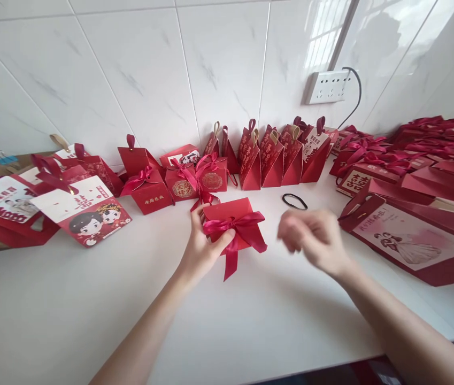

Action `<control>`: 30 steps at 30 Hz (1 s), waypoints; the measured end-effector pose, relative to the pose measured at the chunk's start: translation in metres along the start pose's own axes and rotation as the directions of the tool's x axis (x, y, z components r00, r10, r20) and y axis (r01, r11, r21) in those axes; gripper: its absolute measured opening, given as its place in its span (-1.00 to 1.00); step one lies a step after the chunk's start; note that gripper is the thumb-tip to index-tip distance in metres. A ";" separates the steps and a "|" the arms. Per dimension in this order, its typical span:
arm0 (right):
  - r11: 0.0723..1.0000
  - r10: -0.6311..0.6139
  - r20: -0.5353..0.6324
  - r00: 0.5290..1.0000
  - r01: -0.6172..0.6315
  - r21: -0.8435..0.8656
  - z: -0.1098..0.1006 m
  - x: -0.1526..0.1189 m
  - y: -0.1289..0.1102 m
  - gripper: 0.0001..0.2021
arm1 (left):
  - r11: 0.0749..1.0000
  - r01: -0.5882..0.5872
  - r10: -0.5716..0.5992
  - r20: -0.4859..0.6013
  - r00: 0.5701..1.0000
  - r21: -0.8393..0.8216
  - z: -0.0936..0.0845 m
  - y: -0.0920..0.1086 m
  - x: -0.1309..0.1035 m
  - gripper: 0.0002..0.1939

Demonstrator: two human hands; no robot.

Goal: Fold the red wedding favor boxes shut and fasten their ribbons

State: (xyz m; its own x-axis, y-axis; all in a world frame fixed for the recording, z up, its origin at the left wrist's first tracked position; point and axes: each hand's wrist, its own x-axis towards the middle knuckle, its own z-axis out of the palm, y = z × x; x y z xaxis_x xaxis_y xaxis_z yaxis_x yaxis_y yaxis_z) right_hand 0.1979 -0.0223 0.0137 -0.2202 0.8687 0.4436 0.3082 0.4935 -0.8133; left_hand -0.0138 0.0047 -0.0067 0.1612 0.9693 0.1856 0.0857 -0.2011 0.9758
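My left hand [205,243] grips a small red gift box [235,207] just above the white counter, its thumb pressing on the front. A dark pink satin ribbon [246,225] is tied round the box in a bow, with one tail hanging down. To the right of the box, apart from it, my right hand [315,238] is raised with its fingers curled inward. Motion blurs those fingertips, so whether anything is in them cannot be made out. A black elastic band [294,201] lies on the counter just beyond the right hand.
Behind my hands, small ribboned boxes [152,198] and several pointed red boxes [272,166] line the tiled wall. White-and-red gift bags [90,211] stand at left. Larger red boxes [415,235] and a ribboned pile [431,139] fill the right. A power strip [328,87] is on the wall.
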 end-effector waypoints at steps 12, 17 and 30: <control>0.883 0.305 0.571 0.762 -0.451 0.132 0.066 -0.014 0.005 -0.62 | 1.000 -0.012 0.013 -0.044 0.999 0.020 0.002 0.004 -0.002 -0.46; 0.887 0.302 0.618 0.726 -0.452 0.097 0.068 -0.014 0.003 -0.59 | 0.999 0.043 -0.042 -0.053 0.998 0.024 0.006 0.001 -0.004 -0.42; 0.926 0.245 0.670 0.701 -0.375 0.053 0.070 -0.015 0.006 -0.67 | 0.998 0.048 -0.044 -0.092 0.995 0.048 0.004 -0.001 -0.003 -0.47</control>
State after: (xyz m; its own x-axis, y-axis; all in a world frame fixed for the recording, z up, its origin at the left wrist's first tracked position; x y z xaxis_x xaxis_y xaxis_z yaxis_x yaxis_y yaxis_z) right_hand 0.1378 -0.0351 -0.0238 -0.6989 0.7013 -0.1407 0.3184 0.1288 -0.9392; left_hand -0.0101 0.0010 -0.0089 0.0661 0.9860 0.1528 0.1404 -0.1608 0.9770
